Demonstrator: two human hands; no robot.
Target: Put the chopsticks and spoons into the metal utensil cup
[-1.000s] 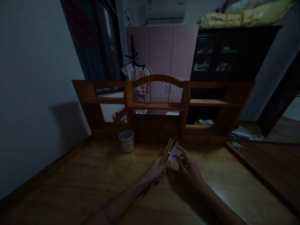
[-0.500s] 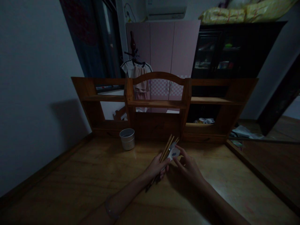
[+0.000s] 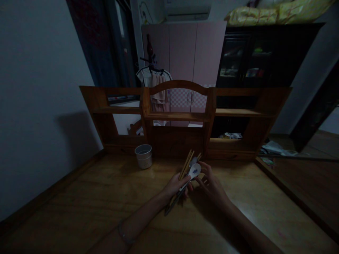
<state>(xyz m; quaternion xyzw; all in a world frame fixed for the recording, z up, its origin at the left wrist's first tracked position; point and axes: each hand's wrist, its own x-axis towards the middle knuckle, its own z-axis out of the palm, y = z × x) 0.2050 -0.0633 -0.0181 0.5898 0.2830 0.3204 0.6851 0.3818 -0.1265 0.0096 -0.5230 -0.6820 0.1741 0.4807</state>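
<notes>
My left hand (image 3: 176, 186) is closed round a bundle above the desk. In it are several wooden chopsticks (image 3: 186, 163), a metal spoon (image 3: 193, 161) and, on top, a white spoon (image 3: 195, 170) with a blue mark in its bowl. The bundle slants up and away to the right, its lower ends sticking out below the hand. Just right of the white spoon's bowl is my right hand (image 3: 214, 187), with thumb and fingers apart and curved. Its fingertips are close to the spoons; whether they touch is unclear.
A silver metal cup (image 3: 144, 157) stands upright on the wooden desk (image 3: 106, 197), left of my hands. A wooden shelf unit (image 3: 178, 116) runs along the desk's back edge. A wall (image 3: 34, 106) rises at the left. The room is dim.
The white spoon now lies along the bundle, with more of its handle showing under my left thumb. My right fingers have come away from its bowl slightly to the right. The cup has stayed put.
</notes>
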